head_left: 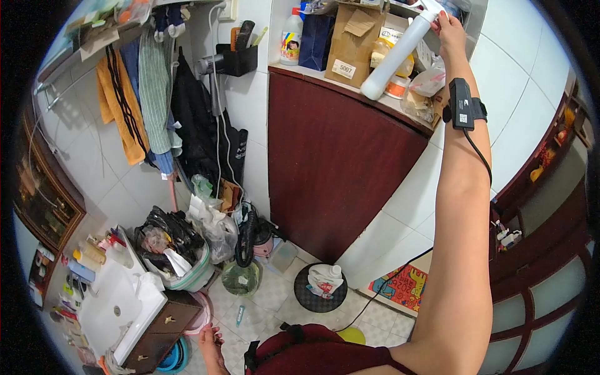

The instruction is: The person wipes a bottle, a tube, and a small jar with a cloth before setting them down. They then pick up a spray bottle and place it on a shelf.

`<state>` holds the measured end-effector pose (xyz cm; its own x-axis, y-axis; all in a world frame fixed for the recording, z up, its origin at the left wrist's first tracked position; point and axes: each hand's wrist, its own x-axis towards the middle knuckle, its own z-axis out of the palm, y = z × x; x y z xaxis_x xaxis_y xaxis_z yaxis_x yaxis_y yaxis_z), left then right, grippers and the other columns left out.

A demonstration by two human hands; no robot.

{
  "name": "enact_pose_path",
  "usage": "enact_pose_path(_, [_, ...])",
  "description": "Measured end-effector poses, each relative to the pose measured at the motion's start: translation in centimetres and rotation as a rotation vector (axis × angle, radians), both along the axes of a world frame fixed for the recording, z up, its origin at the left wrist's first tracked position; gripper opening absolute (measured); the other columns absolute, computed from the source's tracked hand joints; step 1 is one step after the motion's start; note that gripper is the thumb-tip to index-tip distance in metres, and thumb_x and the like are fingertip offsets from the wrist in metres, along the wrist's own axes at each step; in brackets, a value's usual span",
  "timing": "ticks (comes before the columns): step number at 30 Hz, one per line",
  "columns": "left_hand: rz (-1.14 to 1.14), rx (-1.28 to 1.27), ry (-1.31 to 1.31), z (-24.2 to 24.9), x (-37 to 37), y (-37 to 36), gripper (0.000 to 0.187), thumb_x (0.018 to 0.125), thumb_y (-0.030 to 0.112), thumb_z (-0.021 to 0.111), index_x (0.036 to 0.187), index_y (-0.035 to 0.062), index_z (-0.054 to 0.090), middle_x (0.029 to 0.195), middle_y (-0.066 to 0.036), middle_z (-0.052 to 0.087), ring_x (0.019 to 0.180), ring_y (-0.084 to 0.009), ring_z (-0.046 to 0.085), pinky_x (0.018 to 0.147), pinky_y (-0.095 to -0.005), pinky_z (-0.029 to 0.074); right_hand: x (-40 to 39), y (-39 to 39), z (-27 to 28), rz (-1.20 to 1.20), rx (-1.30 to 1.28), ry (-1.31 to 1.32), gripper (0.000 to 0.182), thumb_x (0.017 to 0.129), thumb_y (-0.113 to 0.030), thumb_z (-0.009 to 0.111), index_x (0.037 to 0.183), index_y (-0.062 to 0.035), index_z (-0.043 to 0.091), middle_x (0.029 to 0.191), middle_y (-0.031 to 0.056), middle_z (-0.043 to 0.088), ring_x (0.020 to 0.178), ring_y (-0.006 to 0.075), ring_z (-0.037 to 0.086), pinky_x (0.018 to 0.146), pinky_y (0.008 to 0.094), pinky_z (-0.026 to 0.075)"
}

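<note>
My right hand (pixel 449 31) is raised at the upper right, its fingers wrapped round the neck of a long pale spray bottle (pixel 395 61) with a white top. The bottle hangs tilted in front of a shelf, over a cardboard box (pixel 352 44) and an orange-and-white jar (pixel 397 86). A black device is strapped to my right forearm, with a cable running down. Low in the view, my left hand (pixel 211 345) is beside the pink basin (pixel 200 314), fingers curled but apart, with nothing seen in it.
A white sink (pixel 117 306) with bottles round it stands at the lower left. Beside it is a tub (pixel 187 275) full of bags. A white jug (pixel 325 280) stands on a round black stool (pixel 306 290). Clothes (pixel 155 94) hang at the upper left.
</note>
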<state>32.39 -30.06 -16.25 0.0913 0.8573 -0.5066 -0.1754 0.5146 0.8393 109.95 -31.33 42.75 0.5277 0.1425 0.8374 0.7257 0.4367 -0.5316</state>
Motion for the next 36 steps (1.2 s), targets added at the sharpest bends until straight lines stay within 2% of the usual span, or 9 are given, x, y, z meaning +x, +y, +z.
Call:
enact_pose_path(11, [-0.018,-0.007,-0.019,-0.7,-0.3,0.0,0.029,0.087,0.029,0.059,0.106,0.0076,0.056,0.083,-0.005,0.061,0.063,-0.0115,0.053,0.052,-0.023,0.042,-2.6,-1.2,-0.2,-0.38,-0.081,-0.094,0.036,0.088,-0.031,0.058,0.101,0.0027,0.059,0.084,0.0058,0.062,0.065,0.0101,0.059,0.063,0.0211,0.047])
enact_pose_path(14, [-0.017,-0.02,-0.008,-0.4,0.0,0.0,0.029,0.087,0.03,0.059,0.106,0.0078,0.056,0.083,-0.005,0.06,0.063,-0.0113,0.052,0.052,-0.0229,0.041,-5.1,-1.1,-0.8,-0.525,-0.206,-0.182,0.04,0.086,-0.036,0.06,0.102,0.0005,0.06,0.085,0.0053,0.063,0.068,0.0105,0.059,0.064,0.022,0.047])
enact_pose_path(15, [-0.015,-0.029,-0.002,-0.2,0.1,0.0,0.029,0.087,0.03,0.06,0.106,0.0079,0.056,0.083,-0.005,0.06,0.063,-0.0112,0.052,0.052,-0.0227,0.041,-5.2,-1.2,-0.4,-0.602,-0.328,-0.226,0.044,0.084,-0.039,0.061,0.107,-0.0017,0.059,0.088,0.0051,0.064,0.071,0.0105,0.059,0.065,0.0229,0.047])
enact_pose_path(21, [-0.029,0.001,-0.054,-1.7,-0.4,-0.1,0.029,0.087,0.031,0.059,0.105,0.008,0.056,0.083,-0.005,0.06,0.063,-0.0111,0.052,0.052,-0.0225,0.041,-3.5,0.2,-0.7,-0.442,-0.251,-0.098,0.055,0.08,-0.044,0.065,0.114,-0.0028,0.056,0.091,0.0068,0.062,0.073,0.0121,0.058,0.067,0.0239,0.048])
enact_pose_path(25, [-0.011,-0.016,-0.028,-2.1,-1.1,-0.3,0.029,0.087,0.031,0.059,0.104,0.0083,0.056,0.083,-0.005,0.06,0.063,-0.0113,0.052,0.052,-0.0225,0.041,-2.9,0.1,-0.4,-0.366,-0.319,-0.009,0.064,0.076,-0.048,0.067,0.117,0.0005,0.054,0.101,0.0099,0.059,0.083,0.0158,0.058,0.067,0.0258,0.05])
enact_pose_path(28, [0.003,-0.025,-0.006,-1.7,-1.4,-0.5,0.029,0.087,0.031,0.059,0.104,0.0084,0.056,0.084,-0.006,0.06,0.063,-0.0113,0.052,0.052,-0.0224,0.041,-6.0,-0.3,-1.8,-0.429,-0.267,-0.063,0.073,0.073,-0.05,0.069,0.12,0.0037,0.051,0.104,0.0127,0.058,0.089,0.0173,0.058,0.069,0.0255,0.05])
enact_pose_path(29, [0.004,-0.029,0.001,-1.2,-1.5,-0.5,0.029,0.087,0.031,0.059,0.104,0.0084,0.056,0.084,-0.006,0.06,0.063,-0.0112,0.052,0.052,-0.0223,0.041,-6.1,-0.5,-1.9,-0.456,-0.271,-0.091,0.085,0.069,-0.053,0.072,0.124,0.0068,0.045,0.107,0.0162,0.057,0.092,0.0198,0.058,0.073,0.0267,0.05])
enact_pose_path(32, [0.015,-0.049,0.005,-1.2,-1.8,-0.4,0.029,0.087,0.031,0.059,0.105,0.0077,0.056,0.084,-0.006,0.06,0.063,-0.0111,0.051,0.052,-0.0223,0.041,-5.9,-0.9,-2.2,-0.519,-0.262,-0.156,0.088,0.063,-0.056,0.074,0.119,0.0065,0.048,0.108,0.0184,0.059,0.093,0.022,0.059,0.08,0.0316,0.047])
enact_pose_path(36, [-0.01,-0.038,-0.031,-1.8,-2.2,-0.3,0.031,0.087,0.03,0.058,0.106,0.0064,0.055,0.084,-0.005,0.06,0.062,-0.0108,0.051,0.052,-0.0223,0.041,-9.2,-2.0,-4.2,-0.756,-0.323,-0.397,0.093,0.061,-0.057,0.074,0.12,0.0079,0.046,0.115,0.0215,0.054,0.099,0.026,0.057,0.085,0.0347,0.046])
